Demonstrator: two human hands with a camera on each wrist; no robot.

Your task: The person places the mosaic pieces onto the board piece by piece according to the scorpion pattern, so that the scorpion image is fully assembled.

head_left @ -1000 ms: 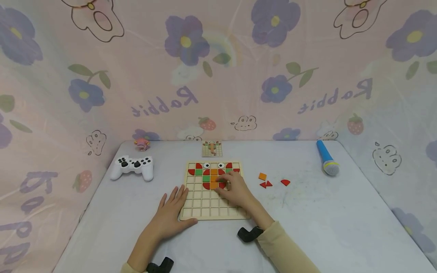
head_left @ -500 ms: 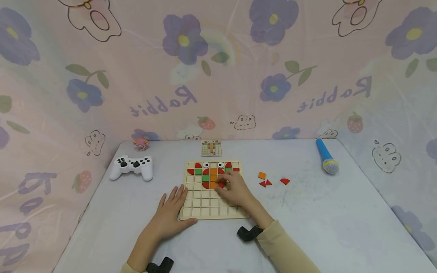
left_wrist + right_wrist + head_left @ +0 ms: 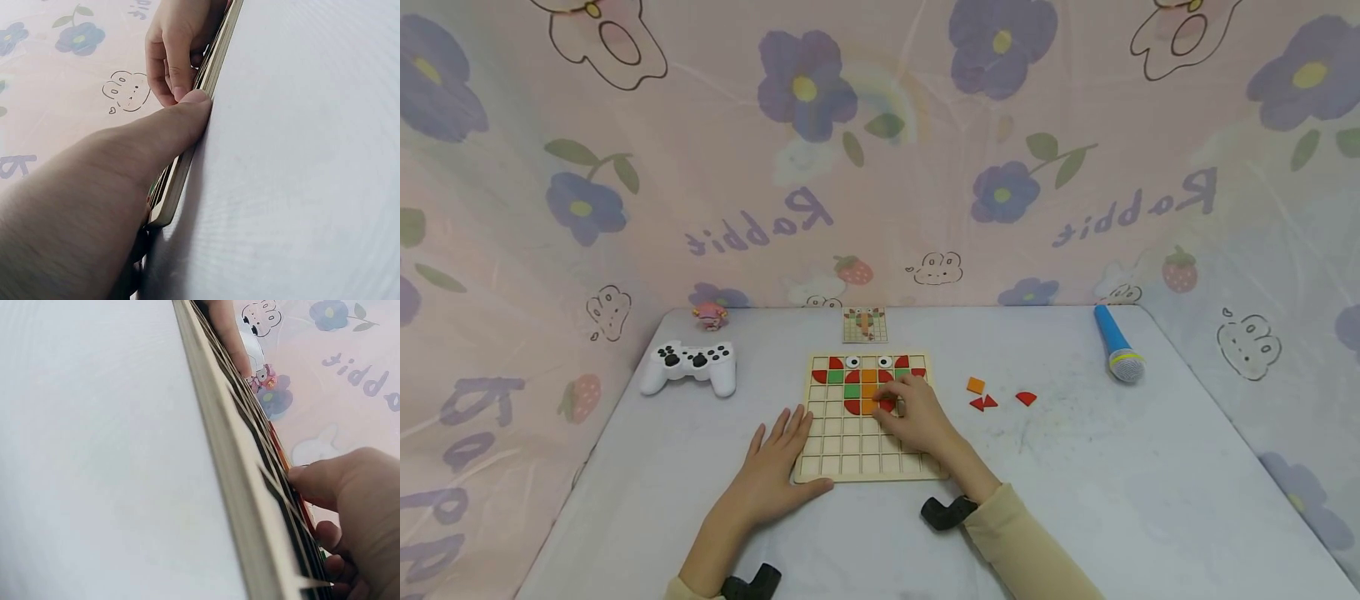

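Observation:
A wooden grid board (image 3: 832, 467) lies on the table, its upper rows filled with red, green and orange pieces and two eye pieces. My left hand (image 3: 773, 477) lies at its left front corner, fingers spread, the thumb (image 3: 187, 106) along the front edge. Over the board's right half my right hand (image 3: 917, 414) bends down, thumb and index finger apart at the orange square (image 3: 868, 407) and a partly covered red piece (image 3: 887, 406). In the right wrist view the thumb (image 3: 306, 478) touches down among the pieces; I cannot tell whether it pinches one.
Right of the board lie a loose orange square (image 3: 975, 385) and several red pieces (image 3: 1026, 399). A pattern card (image 3: 865, 326) is behind the board. A white game controller (image 3: 691, 368) and pink figurine (image 3: 711, 316) stand left, a blue toy microphone (image 3: 1117, 346) right.

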